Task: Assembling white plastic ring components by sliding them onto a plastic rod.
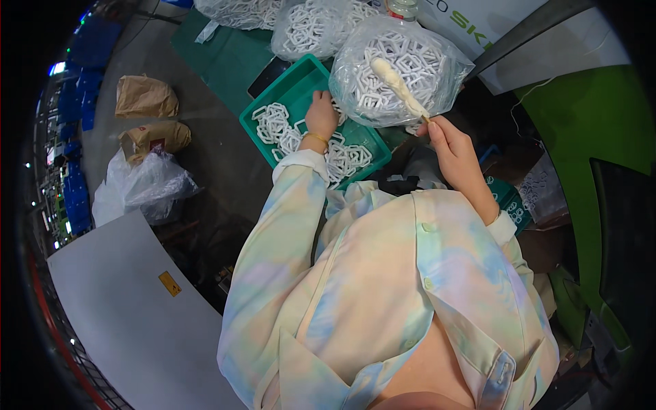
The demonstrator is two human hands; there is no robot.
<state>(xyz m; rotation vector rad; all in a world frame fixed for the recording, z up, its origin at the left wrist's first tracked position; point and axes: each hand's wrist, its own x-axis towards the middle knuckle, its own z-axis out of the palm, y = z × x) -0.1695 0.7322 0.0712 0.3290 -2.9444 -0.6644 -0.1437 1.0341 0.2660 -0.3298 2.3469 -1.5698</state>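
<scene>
My left hand reaches into a green plastic bin, its fingers curled downward among white plastic chain links. What they hold, if anything, is hidden beneath the hand. More white links lie heaped in the bin's near end. Out to the right, my right hand is closed on the thin end of a stick with a long, lumpy, cream-coloured mass on it. This stick is raised, slanting up to the left in front of a clear plastic bag full of white links.
Further bags of white links stand at the back on a green surface. A dark flat device lies beside the bin. Brown paper bags and a plastic bag are at left, above a grey panel. Green panels stand right.
</scene>
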